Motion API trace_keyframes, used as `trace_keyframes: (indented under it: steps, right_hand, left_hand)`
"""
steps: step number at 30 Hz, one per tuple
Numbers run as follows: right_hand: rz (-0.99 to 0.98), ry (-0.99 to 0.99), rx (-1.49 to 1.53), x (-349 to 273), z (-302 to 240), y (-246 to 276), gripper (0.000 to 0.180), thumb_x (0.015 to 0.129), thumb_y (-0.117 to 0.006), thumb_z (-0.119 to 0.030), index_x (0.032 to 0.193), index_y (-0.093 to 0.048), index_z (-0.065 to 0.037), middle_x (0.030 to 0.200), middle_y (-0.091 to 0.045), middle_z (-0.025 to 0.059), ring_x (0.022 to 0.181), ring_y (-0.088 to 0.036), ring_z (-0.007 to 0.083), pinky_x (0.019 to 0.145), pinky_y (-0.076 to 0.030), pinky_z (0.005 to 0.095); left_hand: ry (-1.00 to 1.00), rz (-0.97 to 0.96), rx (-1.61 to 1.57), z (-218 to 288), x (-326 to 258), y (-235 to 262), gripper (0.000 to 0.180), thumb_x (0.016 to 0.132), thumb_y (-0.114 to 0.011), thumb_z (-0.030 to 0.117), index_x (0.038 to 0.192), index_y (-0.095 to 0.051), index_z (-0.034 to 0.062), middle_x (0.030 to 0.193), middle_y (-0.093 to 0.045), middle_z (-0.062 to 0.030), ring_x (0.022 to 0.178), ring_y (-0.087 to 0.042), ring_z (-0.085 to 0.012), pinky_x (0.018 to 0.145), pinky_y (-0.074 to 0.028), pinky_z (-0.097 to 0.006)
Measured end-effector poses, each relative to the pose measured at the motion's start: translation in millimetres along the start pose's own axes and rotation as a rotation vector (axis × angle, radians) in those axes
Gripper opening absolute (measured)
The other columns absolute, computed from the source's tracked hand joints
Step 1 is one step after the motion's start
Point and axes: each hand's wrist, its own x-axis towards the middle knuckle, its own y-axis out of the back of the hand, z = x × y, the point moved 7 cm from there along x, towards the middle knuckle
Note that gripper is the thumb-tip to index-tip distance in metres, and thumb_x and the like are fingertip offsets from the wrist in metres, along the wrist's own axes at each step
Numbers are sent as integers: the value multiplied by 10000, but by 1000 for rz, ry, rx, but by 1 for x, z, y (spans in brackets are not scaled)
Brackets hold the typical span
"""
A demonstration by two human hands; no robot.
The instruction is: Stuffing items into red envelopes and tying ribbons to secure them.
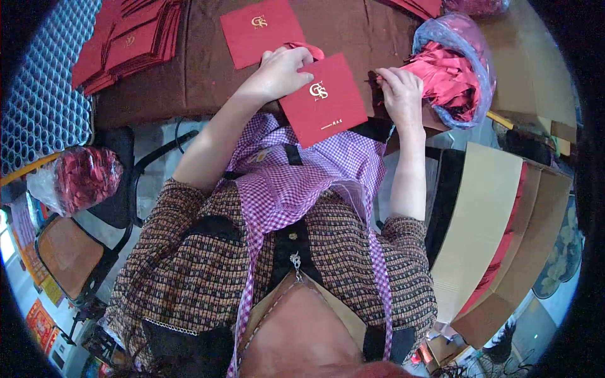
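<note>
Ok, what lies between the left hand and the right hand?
In the head view, a red card by the left hand, then brown table and an unclear dark patch near the right hand.

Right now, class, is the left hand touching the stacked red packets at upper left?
No, the left hand is at the near red packet, apart from the stacked red packets.

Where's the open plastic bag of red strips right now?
The open plastic bag is in the upper right of the head view, at the right end of the brown-covered table, just right of the right hand.
</note>
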Motion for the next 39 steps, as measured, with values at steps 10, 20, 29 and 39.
trace_keyframes:
  steps: [10, 20, 29, 39]
  right_hand:
    - [109, -271, 500, 8, -49, 4, 147, 812, -651, -70, 950, -625, -29, 862, -661, 99, 847, -617, 244, 750, -484, 340]
    - [122, -109, 297, 17, -85, -15, 72, 819, -628, -105, 828, -630, -33, 812, -650, 106, 760, -612, 288, 706, -422, 397]
    - [-15, -68, 166, 22, -84, -22, 97, 828, -611, -128, 777, -595, -47, 716, -631, 105, 704, -610, 286, 684, -394, 411]
    - [-107, -104, 133, 32, -84, -19, 156, 813, -609, -165, 738, -600, -29, 698, -632, 156, 679, -619, 321, 671, -430, 430]
  left_hand:
    - [10, 57, -126, -5, 2, -10, 337, 770, -678, 177, 1044, -602, -4, 822, -646, -103, 769, -613, -174, 698, -484, -341]
    - [89, -25, -323, -12, 8, -24, 223, 766, -689, 124, 904, -616, -35, 676, -512, 3, 657, -473, -76, 593, -413, -268]
    - [89, -5, -460, -11, 7, -26, 222, 767, -676, 99, 934, -625, -38, 674, -494, 28, 640, -445, -56, 571, -398, -255]
    - [57, -7, -408, -4, 7, -24, 275, 776, -672, 58, 1032, -628, -34, 754, -588, 5, 707, -530, -65, 665, -467, -248]
